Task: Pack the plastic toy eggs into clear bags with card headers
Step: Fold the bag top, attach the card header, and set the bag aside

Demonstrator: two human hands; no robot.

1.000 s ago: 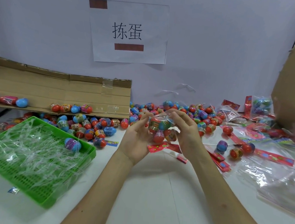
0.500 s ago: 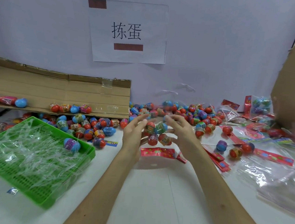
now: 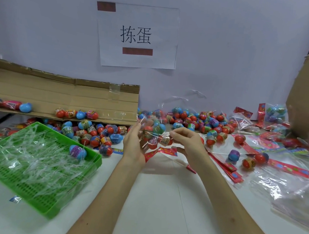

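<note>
head view: left hand [image 3: 134,145] braces the bag [image 3: 164,138] flat-fingered, right hand [image 3: 187,144] pinches its film; best to tug evenly, eggs [image 3: 159,129] kept above the header [image 3: 164,152].

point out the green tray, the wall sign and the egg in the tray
green tray [image 3: 75,192], head view, right wall
sign [image 3: 136,35], head view, printed characters
egg [image 3: 78,152], head view, middle of shell

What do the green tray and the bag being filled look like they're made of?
Green tray: seemingly rigid moulded plastic, by its uniform colour and slotted grid wall; dull satin finish. Bag: thin clear plastic film, glossy; it crinkles, glints, and eggs show through. Its red header: likely printed card, though film cannot be excluded.
</note>
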